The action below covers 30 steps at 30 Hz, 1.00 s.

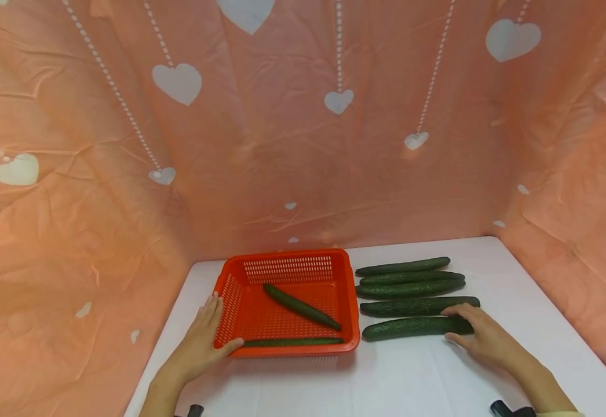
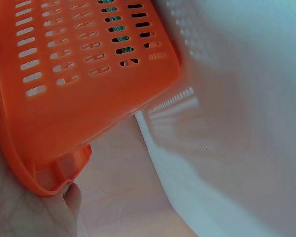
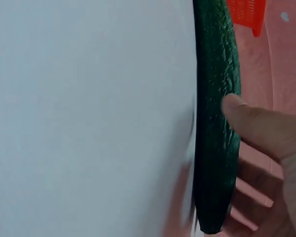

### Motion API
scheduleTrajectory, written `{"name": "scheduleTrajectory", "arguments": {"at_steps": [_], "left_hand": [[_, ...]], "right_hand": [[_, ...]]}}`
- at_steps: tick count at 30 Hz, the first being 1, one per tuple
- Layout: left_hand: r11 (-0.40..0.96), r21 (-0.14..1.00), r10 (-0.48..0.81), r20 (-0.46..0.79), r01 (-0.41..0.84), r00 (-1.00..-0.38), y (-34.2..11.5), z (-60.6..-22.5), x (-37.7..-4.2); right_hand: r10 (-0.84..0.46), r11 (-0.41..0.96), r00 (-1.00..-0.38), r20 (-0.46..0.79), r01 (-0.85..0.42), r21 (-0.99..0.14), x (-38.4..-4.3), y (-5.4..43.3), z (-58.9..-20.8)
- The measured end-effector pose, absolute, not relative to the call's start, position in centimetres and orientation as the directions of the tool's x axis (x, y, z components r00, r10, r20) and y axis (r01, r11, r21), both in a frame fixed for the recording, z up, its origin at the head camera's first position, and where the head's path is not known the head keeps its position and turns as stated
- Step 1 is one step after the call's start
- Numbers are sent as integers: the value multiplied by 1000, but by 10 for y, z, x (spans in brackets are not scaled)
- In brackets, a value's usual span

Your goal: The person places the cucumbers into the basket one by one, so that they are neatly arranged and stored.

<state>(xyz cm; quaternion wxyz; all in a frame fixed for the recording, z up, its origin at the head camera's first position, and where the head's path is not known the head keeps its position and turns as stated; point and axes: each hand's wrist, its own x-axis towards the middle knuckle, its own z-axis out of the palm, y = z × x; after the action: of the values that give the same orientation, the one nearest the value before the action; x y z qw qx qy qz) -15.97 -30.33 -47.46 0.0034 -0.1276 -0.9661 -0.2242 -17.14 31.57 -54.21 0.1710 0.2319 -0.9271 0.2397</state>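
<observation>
An orange-red plastic basket (image 1: 352,341) stands on the white table with two cucumbers inside: one slanting (image 1: 302,307), one along its front wall (image 1: 294,342). My left hand (image 1: 199,336) rests on the basket's front left corner, fingers straight along the left rim and thumb at the front rim. In the left wrist view, the palm lies against the basket's rim (image 2: 10,148). My right hand (image 1: 485,339) grips the right end of the nearest cucumber (image 1: 407,328), thumb on the near side (image 3: 217,143) and fingers across the far side. This cucumber lies sideways, right of the basket.
Beyond the gripped cucumber lie several more, roughly parallel, including a single cucumber (image 1: 412,307) just behind it and a far one (image 1: 404,266). An orange cloth (image 1: 376,191) with white hearts encloses the white table (image 1: 386,382) at the back and sides.
</observation>
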Motion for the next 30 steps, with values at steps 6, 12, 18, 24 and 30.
{"name": "scheduleTrajectory", "arguments": {"at_steps": [6,12,18,24,30], "left_hand": [[865,442,239,51,237,-970,-304,-476,-161],[865,440,243,57,243,-968,-304,-476,-160],[863,440,244,65,247,-968,-305,-474,-160],[864,436,253,58,252,-966,-305,-476,-159],[866,437,242,62,244,-968,-305,-478,-159]], "right_hand": [[-371,779,-839,398,-514,-359,-171,324,-550],[-405,747,-849,339,-521,-413,-168,330,-549],[-335,747,-909,248,-417,-518,-162,327,-531],[-309,736,-920,242,-393,-552,-158,326,-521],[-305,672,-878,369,-473,-569,-157,329,-512]]}}
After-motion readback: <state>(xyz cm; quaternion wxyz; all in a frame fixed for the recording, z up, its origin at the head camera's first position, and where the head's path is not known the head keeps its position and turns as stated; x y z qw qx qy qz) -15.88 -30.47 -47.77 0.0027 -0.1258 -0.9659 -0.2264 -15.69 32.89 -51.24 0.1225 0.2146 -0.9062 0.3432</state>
